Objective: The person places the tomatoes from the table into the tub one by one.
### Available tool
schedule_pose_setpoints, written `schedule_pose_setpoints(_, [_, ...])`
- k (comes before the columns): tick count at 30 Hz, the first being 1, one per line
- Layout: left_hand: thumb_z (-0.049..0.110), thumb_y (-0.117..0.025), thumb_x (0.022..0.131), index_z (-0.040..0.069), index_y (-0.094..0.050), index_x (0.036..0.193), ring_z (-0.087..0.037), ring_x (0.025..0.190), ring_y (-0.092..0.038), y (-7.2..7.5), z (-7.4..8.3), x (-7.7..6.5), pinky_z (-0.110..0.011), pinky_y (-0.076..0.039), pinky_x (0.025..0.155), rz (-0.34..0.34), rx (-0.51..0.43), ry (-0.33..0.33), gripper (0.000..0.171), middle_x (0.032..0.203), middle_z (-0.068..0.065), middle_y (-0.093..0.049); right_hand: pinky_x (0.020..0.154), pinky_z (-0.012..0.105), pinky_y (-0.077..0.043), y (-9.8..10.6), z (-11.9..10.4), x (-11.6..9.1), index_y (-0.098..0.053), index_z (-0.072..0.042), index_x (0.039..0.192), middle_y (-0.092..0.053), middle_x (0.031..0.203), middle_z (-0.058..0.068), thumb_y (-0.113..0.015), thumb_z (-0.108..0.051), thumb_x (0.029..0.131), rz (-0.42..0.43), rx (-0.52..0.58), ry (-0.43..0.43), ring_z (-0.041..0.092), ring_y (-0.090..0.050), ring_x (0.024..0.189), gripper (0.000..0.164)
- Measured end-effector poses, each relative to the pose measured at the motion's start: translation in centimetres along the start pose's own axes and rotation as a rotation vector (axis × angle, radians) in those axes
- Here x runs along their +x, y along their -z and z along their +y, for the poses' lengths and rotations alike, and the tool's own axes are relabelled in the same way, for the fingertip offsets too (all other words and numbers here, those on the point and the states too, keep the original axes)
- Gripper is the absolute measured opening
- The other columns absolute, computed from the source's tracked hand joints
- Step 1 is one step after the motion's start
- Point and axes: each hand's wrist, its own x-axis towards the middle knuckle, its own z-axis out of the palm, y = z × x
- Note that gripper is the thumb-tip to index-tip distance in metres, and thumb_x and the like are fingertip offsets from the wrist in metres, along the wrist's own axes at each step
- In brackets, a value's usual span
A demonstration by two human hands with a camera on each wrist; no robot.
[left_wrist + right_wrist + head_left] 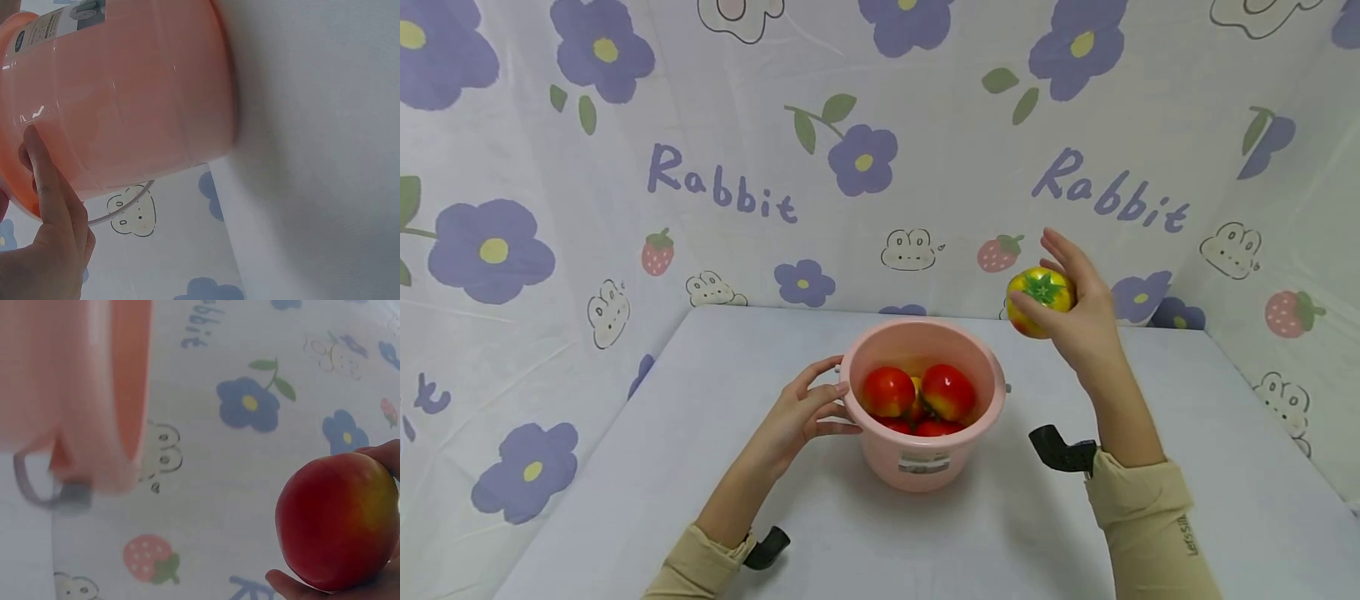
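Note:
A pink bucket (925, 471) stands upright on the table, with several red and yellow tomatoes (948, 392) inside. At its left side my left hand (805, 404) grips the rim; the left wrist view shows fingers (47, 169) laid along the outer wall. Up and right of the bucket, my right hand (1086, 321) holds another tomato (1047, 287) between thumb and fingers, clear of the table. Its yellow top with a green star-shaped calyx faces the head camera. From the right wrist, the same tomato (337, 522) looks mostly red.
The white table (715, 367) reaches back to a cloth backdrop (730, 250) printed with flowers, rabbits and strawberries. A grey handle end (75, 495) sticks out at the bucket's rim. Black wrist mounts (1063, 450) sit at both sleeves.

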Motion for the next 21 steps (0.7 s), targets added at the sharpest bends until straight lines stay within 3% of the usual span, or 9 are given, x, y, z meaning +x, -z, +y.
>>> schedule_pose_setpoints(8, [0.031,-0.059,0.096,0.029,-0.040,0.144,-0.021,0.093,-0.073,-0.2,0.2,-0.1,-0.044,-0.059,0.089,0.009,0.013,0.005,0.052,0.121,-0.018,-0.067,0.103,0.047,-0.049,-1.9,-2.7,0.6,-0.031,-0.036,0.151,-0.037,0.157,-0.005,-0.072,-0.013,0.086,-0.058,0.047,0.069,0.023,-0.040,0.142,0.080])
schedule_pose_setpoints(21, [0.031,-0.060,0.095,0.029,-0.040,0.143,-0.022,0.095,-0.073,-0.1,0.1,0.0,-0.044,-0.059,0.088,0.021,0.018,0.016,0.052,0.123,-0.019,-0.066,0.103,0.046,-0.050,-4.5,-5.0,1.1,-0.032,-0.035,0.151,-0.036,0.157,-0.007,-0.072,-0.014,0.086,-0.138,0.096,0.115,0.018,-0.039,0.142,0.080])
